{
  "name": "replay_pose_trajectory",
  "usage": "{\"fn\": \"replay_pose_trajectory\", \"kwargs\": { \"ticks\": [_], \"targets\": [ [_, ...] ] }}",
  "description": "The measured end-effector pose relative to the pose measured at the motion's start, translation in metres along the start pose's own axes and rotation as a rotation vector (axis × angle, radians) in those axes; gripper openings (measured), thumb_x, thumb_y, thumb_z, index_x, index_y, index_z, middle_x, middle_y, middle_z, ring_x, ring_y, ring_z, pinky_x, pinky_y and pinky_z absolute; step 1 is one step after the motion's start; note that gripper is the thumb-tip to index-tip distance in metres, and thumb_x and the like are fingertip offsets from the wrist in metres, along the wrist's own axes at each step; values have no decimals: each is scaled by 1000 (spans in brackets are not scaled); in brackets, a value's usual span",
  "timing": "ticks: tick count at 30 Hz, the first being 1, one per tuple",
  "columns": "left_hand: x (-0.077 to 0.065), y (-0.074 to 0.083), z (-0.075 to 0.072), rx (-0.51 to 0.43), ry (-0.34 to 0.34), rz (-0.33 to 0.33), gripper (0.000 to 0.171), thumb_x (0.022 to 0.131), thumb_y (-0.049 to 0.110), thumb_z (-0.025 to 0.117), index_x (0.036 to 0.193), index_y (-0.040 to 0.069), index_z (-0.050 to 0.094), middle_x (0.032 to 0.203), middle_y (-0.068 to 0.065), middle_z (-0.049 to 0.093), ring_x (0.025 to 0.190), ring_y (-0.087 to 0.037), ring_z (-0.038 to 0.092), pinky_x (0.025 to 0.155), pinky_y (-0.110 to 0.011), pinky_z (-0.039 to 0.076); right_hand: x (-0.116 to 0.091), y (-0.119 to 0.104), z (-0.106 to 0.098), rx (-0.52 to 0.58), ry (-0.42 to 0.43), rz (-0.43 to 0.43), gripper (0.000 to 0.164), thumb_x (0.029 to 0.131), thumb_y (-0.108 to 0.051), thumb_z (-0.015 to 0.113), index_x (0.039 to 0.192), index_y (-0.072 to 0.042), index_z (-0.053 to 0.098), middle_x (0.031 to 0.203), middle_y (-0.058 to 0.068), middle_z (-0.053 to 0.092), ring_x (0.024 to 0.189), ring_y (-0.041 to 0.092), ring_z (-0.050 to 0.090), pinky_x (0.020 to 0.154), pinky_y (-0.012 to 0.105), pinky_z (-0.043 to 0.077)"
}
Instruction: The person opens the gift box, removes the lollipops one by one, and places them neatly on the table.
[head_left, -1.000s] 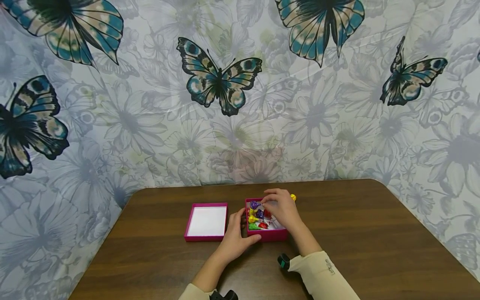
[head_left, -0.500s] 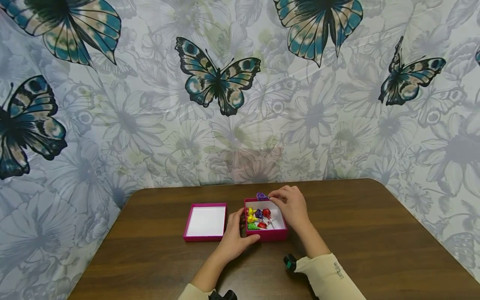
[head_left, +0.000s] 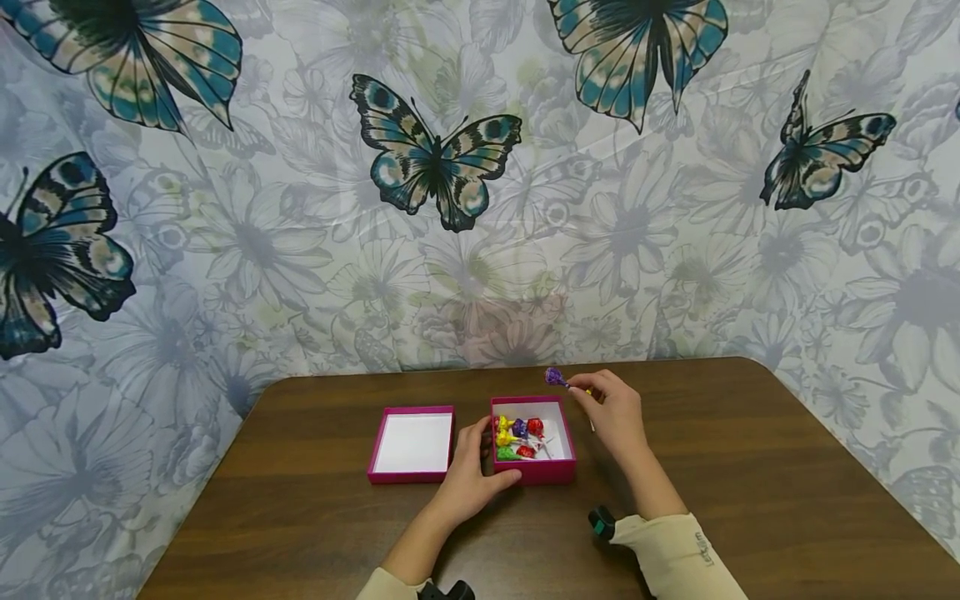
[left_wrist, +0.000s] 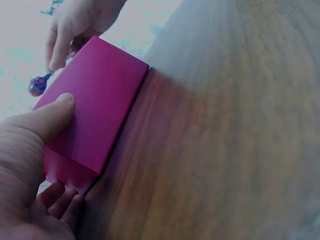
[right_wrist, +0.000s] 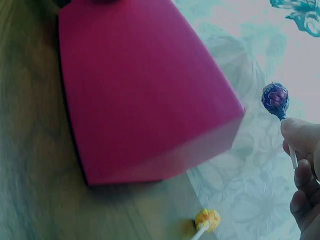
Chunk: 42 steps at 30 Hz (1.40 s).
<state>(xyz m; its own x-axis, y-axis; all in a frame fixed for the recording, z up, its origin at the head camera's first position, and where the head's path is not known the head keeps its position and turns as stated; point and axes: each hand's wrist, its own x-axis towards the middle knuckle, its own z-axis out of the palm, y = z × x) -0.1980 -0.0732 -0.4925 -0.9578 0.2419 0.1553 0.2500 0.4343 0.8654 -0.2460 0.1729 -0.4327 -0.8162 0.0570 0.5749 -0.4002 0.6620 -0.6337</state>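
A purple-wrapped lollipop is pinched by its stick between the thumb and fingers of my right hand, above and to the right of the pink box. In the right wrist view the lollipop points upward, its white stick running down past the thumb. My left hand holds the box at its front left corner, thumb on the front wall and fingers round the left side. Inside the box lie several lollipops in yellow, purple, red and green wrappers, mostly toward the left, with white sticks pointing right.
The pink-rimmed lid lies with its white inside up, left of the box. A yellow lollipop rests on the brown table to the box's right, mostly hidden behind my right hand in the head view. A butterfly-patterned cloth hangs behind the table.
My right hand has lifted the purple lollipop out of the box's back left part and carried it right, past the box's back right corner. My left hand stays on the box.
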Motion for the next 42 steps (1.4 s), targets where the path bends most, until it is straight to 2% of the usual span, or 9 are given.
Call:
{"fn": "replay_pose_trajectory", "kwargs": {
  "ticks": [5,11,22,26,33,42],
  "targets": [
    [-1,1,-1,-4,-9,-15,95,83,35,81,154,5,25,143,-19,36,131,-32,46,111,-52,43,0,9,-3,6,28,4,5,86,-10,78,91,-11,78,78,2,67,66,3,50,58,16,43],
    [-1,2,-3,-8,-11,-7,95,83,35,81,154,5,25,143,-20,36,131,-33,46,111,-54,43,2,16,-9,41,42,70,4,87,-8,77,91,-9,78,79,5,67,68,3,51,60,13,42],
    [-1,1,-2,-8,-23,-21,94,83,36,80,154,8,26,143,-18,37,132,-32,45,112,-54,42,0,36,-15,27,62,170,7,88,-10,75,93,-9,79,83,8,70,68,-1,50,60,9,39],
    [-1,2,-3,-7,-25,-21,94,83,36,80,154,7,25,143,-18,37,133,-33,44,112,-54,42,-1,44,-15,-20,56,235,9,89,-12,74,96,-9,79,87,9,73,71,3,53,64,13,42],
    [-1,4,-3,-14,-34,-32,95,83,36,80,155,8,24,145,-18,36,135,-34,43,113,-55,40,-5,56,-16,-126,60,332,13,91,-16,71,97,-6,77,87,12,74,79,24,63,70,30,45],
    [-1,3,-2,-26,-39,-44,96,83,37,79,155,9,23,146,-18,35,135,-34,42,114,-55,40,-10,67,-19,-164,20,440,18,92,-19,68,100,-5,76,88,12,73,84,30,64,74,41,43]
  ]
}}
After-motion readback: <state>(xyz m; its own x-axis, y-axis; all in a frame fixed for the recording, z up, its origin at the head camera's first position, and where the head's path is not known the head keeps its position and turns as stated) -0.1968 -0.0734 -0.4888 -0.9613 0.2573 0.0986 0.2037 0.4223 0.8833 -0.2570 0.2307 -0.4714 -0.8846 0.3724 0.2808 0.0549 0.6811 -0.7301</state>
